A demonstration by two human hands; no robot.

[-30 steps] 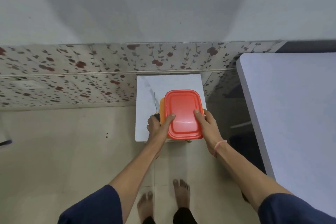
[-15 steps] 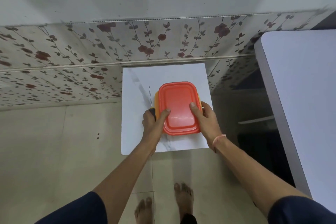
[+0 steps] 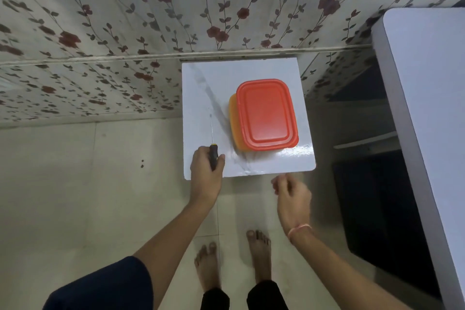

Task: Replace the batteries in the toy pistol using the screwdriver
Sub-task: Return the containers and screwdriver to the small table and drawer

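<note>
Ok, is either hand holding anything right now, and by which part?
The left hand grips the screwdriver by its black handle, with the thin shaft pointing away over the table. The right hand holds nothing.

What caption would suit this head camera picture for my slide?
Left hand grips a screwdriver beside a red-lidded orange box on a small white table; right hand hangs free.

Red lid (image 3: 266, 113), orange box (image 3: 232, 122). White table (image 3: 201, 83), grey streaks. Black screwdriver (image 3: 214, 158), yellow collar. Cream wall (image 3: 100, 33), dark red roses, grey leaves. My sleeve (image 3: 105, 284) navy, my wristband (image 3: 299, 228) pink.
</note>
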